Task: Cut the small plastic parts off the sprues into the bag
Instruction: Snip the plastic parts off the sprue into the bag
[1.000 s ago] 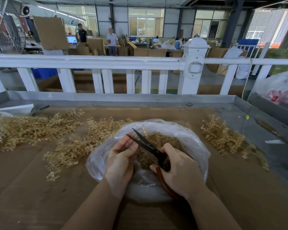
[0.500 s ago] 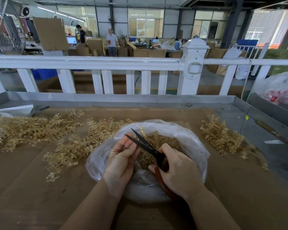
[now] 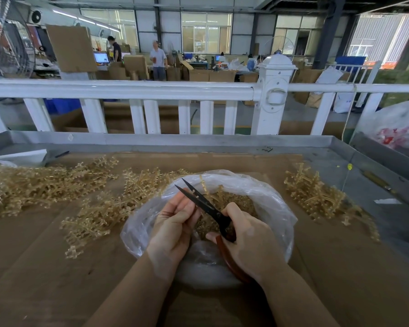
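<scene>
Over the bag [image 3: 276, 208] both hands have barely shifted since a second ago. The right hand [image 3: 250, 241] grips the scissors [image 3: 206, 205], blades still parted; the left hand [image 3: 175, 223] pinches a sprue, mostly hidden. Likely another snip is pending. Uncut sprues [image 3: 57, 185] lie far left on the counter [image 3: 340, 267].
</scene>
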The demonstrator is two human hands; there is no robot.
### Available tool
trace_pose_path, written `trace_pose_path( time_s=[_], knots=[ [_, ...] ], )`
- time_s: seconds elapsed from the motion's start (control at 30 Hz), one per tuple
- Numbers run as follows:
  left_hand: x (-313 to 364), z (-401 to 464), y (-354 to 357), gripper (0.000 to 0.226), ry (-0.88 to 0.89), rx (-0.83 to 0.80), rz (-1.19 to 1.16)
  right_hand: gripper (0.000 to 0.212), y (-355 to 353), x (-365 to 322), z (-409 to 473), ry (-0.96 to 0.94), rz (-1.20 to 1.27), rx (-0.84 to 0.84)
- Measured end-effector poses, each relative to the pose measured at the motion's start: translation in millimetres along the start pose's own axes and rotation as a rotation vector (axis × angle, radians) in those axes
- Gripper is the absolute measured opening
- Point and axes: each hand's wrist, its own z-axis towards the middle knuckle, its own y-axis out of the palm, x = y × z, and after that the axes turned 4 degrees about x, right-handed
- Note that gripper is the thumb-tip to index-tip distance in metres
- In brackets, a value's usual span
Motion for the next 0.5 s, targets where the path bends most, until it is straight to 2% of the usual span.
trace_pose_path(
  time_s=[0.5],
  knots=[
    [-0.1, -0.3, 2.5, 0.032, -0.018, 0.016, -0.026, 0.038, 5.5, 2.9, 0.6, -0.021, -0.024, -0.012]
  ],
)
